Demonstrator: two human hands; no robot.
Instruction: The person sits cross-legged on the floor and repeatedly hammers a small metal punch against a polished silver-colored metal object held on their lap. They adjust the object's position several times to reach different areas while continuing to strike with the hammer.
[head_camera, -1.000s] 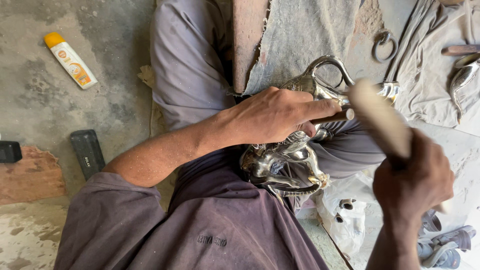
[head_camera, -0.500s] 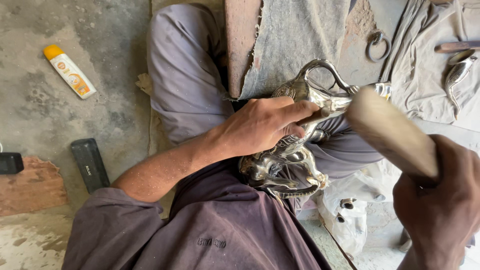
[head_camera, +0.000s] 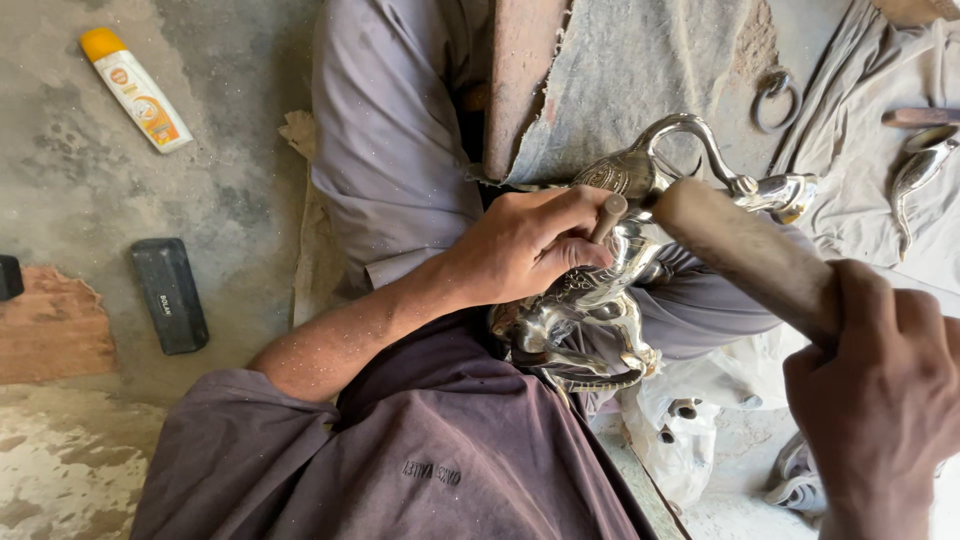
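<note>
I see the left hand (head_camera: 530, 245) closed around a short punch (head_camera: 607, 215), whose rounded top end shows above the curled fingers (head_camera: 575, 205); the lower end is hidden behind the hand. The hand rests on a shiny metal figure (head_camera: 600, 300) that lies in my lap, partly under the fingers and extending below and to the right of them. A curved loop of the figure rises above the hand, toward the upper right. The right hand (head_camera: 885, 390) is clenched around the handle of a wooden mallet (head_camera: 740, 250); its rounded head sits just beside the punch top, and I cannot tell whether the two touch. On the floor to the left lie a white tube with an orange cap (head_camera: 135, 88) and a black block (head_camera: 170, 295), well apart from the work. At upper right, a metal ring (head_camera: 775, 98) lies on the floor, and a fish-shaped metal piece (head_camera: 915, 175) rests on a grey cloth (head_camera: 860, 140).
</note>
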